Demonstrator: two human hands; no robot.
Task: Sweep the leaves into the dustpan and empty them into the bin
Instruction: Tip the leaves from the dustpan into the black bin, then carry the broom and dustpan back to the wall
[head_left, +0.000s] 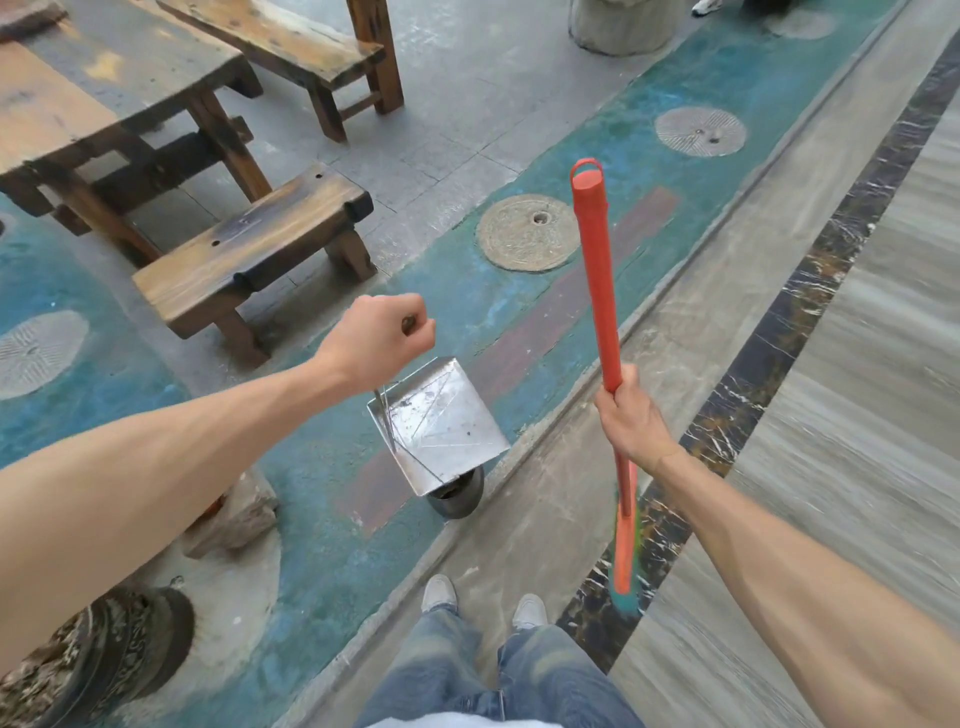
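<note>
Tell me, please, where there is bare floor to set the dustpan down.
Free: the grey strip between the shiny metal dustpan and the orange broom. Crowded: left, by the low wooden bench and rough stone.

Dustpan (441, 423) left of broom (597, 291)

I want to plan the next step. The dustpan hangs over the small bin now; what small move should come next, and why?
Probably tip the dustpan a bit further with the left hand, so anything left slides into the bin. The pan's low corner is already above the bin, and only a few small specks show on it. The right hand just holds the broom aside.
</note>
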